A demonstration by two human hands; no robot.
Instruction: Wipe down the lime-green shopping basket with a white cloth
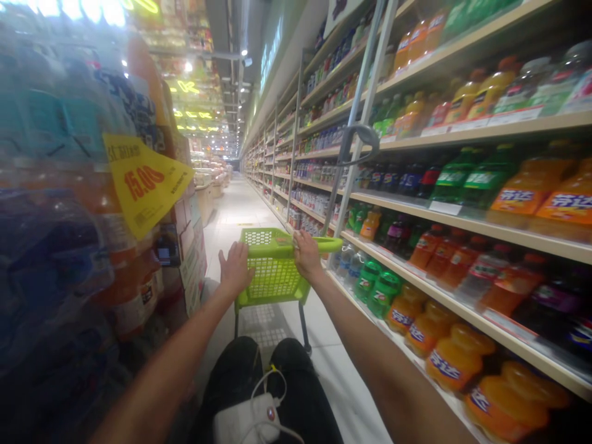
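A lime-green shopping cart (pixel 272 280) with a mesh basket stands in front of me in the aisle. My right hand (pixel 306 253) is closed around its green handle (pixel 326 245), left of the handle's right end. At the other end my left hand (pixel 235 268) curls over the handle's left part, the thumb lying lower against the basket side. Part of the left fingers' grip is hidden. Nothing shows through the basket mesh clearly. On my lap lies a white box-shaped device (pixel 247 419) with a white cable.
Close on the right, shelves (pixel 462 216) hold bottled drinks, with orange soda bottles (pixel 456 361) lowest. A grey looped fixture (pixel 358 145) juts from a shelf post. Stacked drink packs (pixel 50 246) with a yellow price sign (pixel 145 182) crowd the left. Pale aisle floor (pixel 243 200) runs ahead.
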